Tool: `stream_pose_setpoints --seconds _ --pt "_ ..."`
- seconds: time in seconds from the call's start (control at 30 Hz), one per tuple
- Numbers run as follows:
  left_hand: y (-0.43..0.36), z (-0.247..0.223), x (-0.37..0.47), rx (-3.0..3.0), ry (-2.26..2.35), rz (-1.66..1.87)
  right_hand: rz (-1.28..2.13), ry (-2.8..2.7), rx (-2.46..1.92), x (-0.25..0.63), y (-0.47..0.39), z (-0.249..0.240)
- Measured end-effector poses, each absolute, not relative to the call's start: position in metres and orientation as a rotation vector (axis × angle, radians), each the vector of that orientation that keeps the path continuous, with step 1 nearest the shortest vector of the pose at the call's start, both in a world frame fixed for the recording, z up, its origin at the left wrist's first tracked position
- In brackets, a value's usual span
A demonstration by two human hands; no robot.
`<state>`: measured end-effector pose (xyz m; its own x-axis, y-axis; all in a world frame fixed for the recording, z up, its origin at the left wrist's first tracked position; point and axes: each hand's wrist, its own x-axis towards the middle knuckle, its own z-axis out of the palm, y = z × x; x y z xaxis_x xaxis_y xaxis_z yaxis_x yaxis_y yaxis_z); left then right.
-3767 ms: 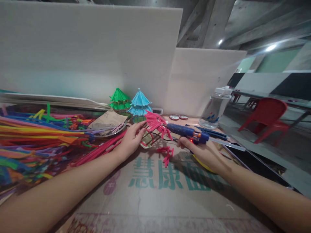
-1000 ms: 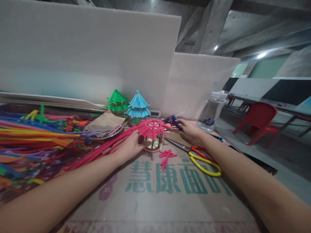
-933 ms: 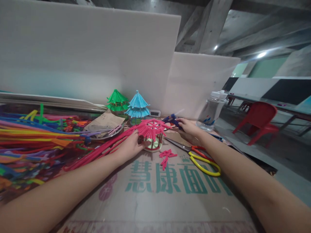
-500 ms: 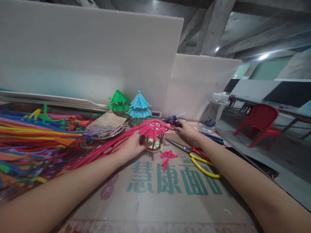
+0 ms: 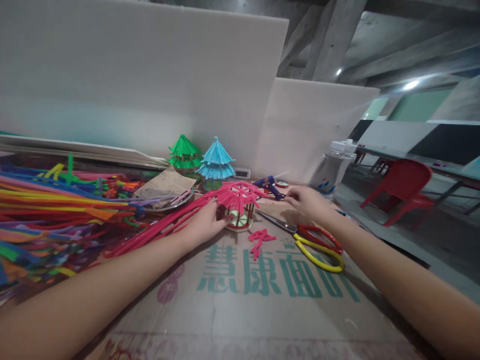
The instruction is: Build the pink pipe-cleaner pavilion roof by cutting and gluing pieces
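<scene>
At the centre stands a small model pavilion (image 5: 240,197) with a pink roof of fuzzy strips, dark posts and a pale base. My left hand (image 5: 204,220) grips its left side, with the fingertips partly hidden behind it. My right hand (image 5: 305,202) is to the right, its thumb and fingers drawn together just beside the handle of a blue glue gun (image 5: 275,190). Whatever is between those fingers, if anything, is too small to make out. Scissors (image 5: 318,245) with red and yellow handles lie below my right hand. Cut pink pipe cleaner pieces (image 5: 260,240) rest before the pavilion.
Long pink pipe cleaners (image 5: 150,232) stretch leftward beside a heap of multicoloured ones (image 5: 63,210). Behind are a metal dish (image 5: 165,202), green (image 5: 183,152) and blue (image 5: 215,157) model pavilions and white boards (image 5: 142,85). A water bottle (image 5: 332,167) stands at right on the cardboard-covered table (image 5: 240,320).
My right hand has moved right, away from the glue gun, which now shows more fully. The scissors' red handle is uncovered. My left hand stays at the pavilion.
</scene>
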<state>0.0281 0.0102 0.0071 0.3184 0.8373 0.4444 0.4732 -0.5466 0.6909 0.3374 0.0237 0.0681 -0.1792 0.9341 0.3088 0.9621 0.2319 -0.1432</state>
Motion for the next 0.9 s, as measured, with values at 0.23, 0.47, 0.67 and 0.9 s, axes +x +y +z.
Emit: stream_pose_setpoints --seconds 0.23,0.47,0.67,0.9 --pt "0.008 0.010 0.029 2.197 1.172 1.067 -0.025 -2.642 -1.084 0.299 -0.048 0.048" --pt "0.007 0.011 0.029 2.220 1.211 1.028 -0.093 -2.582 -1.036 0.288 -0.043 0.024" --pt "0.013 0.005 0.026 2.189 1.086 1.075 0.039 -2.440 -1.001 0.289 -0.060 0.030" --pt "0.011 0.003 0.031 1.989 0.828 1.222 0.730 -1.838 -1.057 0.256 -0.076 0.043"
